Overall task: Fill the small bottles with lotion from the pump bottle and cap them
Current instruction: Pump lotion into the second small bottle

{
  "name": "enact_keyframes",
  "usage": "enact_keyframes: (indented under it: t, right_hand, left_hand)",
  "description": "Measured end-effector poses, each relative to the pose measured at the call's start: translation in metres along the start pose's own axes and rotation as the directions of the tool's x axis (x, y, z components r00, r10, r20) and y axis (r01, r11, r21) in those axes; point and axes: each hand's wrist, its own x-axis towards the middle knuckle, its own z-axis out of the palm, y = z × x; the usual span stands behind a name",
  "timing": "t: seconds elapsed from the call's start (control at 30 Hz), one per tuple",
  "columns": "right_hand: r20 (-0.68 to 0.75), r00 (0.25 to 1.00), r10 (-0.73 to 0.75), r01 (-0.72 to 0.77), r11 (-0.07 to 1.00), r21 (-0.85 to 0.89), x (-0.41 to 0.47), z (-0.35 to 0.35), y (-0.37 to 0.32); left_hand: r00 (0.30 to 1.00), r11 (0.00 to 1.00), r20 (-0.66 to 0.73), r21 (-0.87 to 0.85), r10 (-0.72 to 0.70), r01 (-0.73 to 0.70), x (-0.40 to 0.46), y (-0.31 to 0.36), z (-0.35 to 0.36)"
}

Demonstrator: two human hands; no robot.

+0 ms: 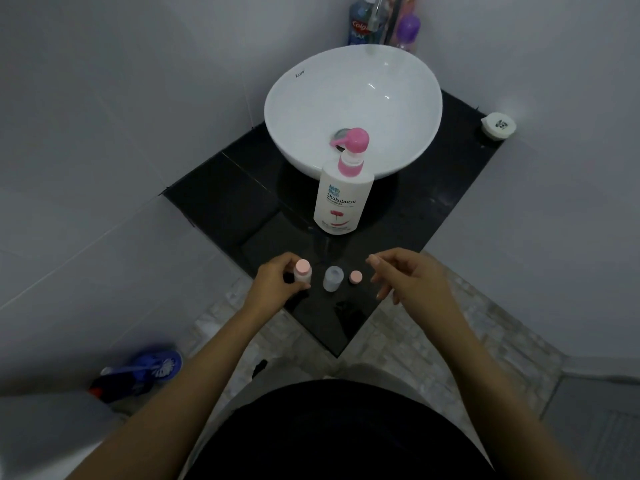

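Nearby, capped bottle (pixel 302 270), uncapped bottle (pixel 333 278).

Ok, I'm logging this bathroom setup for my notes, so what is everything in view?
Pump bottle: one, white with pink pump, on counter before basin.
Capped bottle: one, pink cap, in left hand.
Open bottle: one, clear, counter front.
Loose cap: one, pink, right of open bottle.
Basin: one, white.
Counter: one, black.
Toiletry bottles: several, blue and purple, behind basin.
Round container: one, white, counter's right corner.
Brush: one, blue, floor.
Left hand: grips capped bottle.
Right hand: empty, open.
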Motion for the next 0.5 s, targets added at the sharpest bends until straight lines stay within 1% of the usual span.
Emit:
enact_keyframes:
  t: [0.07, 0.13, 0.33, 0.5]
  right_hand:
    - [0.006, 1.0, 0.0, 0.0, 1.0, -0.003, 0.001, 0.001, 0.0]
    - [0.011, 1.0, -0.001, 0.001, 1.0, 0.002, 0.001, 0.0, 0.0]
    - [0.011, 1.0, -0.004, 0.004, 1.0, 0.015, 0.003, 0.001, 0.0]
    - [0.011, 1.0, -0.008, 0.008, 0.999, 0.031, 0.002, 0.001, -0.001]
  left_hand:
    - [1.0, 1.0, 0.007, 0.031, 0.001, -0.001, 0.002, -0.002, 0.0]
    - [0.999, 0.995, -0.019, 0.097, 0.029, -0.027, 0.002, -0.002, 0.0]
    - [0.974, 0.951, -0.06, 0.238, 0.216, -0.197, 0.003, 0.015, 0.002]
    - [0.978, 0.933, -0.013, 0.304, 0.209, -0.195, 0.007, 0.025, 0.01]
